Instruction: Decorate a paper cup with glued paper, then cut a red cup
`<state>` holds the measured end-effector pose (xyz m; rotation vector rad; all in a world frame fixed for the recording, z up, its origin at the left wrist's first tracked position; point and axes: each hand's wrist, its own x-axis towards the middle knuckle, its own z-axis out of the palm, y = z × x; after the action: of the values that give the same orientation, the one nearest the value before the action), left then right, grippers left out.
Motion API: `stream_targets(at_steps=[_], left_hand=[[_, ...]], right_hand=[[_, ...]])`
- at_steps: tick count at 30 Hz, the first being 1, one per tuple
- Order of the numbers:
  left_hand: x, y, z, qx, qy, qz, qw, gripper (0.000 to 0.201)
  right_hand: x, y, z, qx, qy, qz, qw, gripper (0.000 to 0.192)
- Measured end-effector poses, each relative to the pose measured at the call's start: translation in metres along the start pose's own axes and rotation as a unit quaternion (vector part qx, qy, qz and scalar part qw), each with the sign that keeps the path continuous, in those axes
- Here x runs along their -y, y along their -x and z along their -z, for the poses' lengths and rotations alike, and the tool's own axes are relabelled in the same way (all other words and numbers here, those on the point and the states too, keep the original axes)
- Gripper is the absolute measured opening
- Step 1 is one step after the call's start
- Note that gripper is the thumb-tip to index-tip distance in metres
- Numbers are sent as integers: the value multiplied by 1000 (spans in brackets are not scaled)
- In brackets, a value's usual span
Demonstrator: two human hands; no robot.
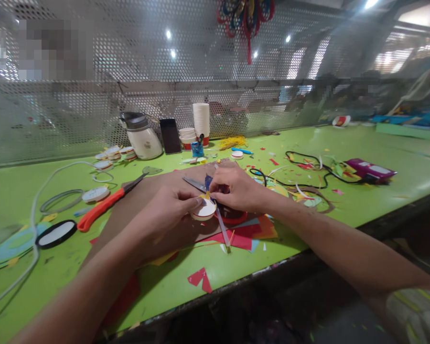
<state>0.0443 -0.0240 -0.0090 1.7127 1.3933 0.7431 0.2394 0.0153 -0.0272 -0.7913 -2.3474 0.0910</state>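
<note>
My left hand (168, 208) pinches a round white paper cup base (205, 209) with a thin red edge, thumb on its face. At its upper edge a small yellow piece (207, 195) shows. My right hand (232, 186) has its fingertips closed together just above that edge; what is between them is too small to make out. Beneath both hands lies a brown cardboard sheet (129, 224). Scissors (195, 183) with red handles rest on it, partly covered by my right hand. A translucent strip (222, 227) extends below the cup base.
An orange-handled knife (102, 210) and a black-rimmed oval (57, 234) lie left. Behind stand a jug (143, 138), a phone (170, 136), stacked paper cups (201, 119) and a blue pot (197, 149). Right are a black cord (308, 155), a purple box (370, 169) and paper scraps (200, 279).
</note>
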Motion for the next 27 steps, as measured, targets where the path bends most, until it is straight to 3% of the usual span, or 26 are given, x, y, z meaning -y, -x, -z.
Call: stream_targets(at_steps=[16,22,27], left_hand=[[5,-3,-1,9,-3,-17,1000,23],[1,0,-1,28,-26,-28,999,22],[1,-2,-2,30,-55,-54,997,22]], right_hand=[[14,-4,16,25,-36,-90,995,5],[15,-4,11,72,-51,-84,993,8],[24,-11,9,117,-15,-144,983,4]])
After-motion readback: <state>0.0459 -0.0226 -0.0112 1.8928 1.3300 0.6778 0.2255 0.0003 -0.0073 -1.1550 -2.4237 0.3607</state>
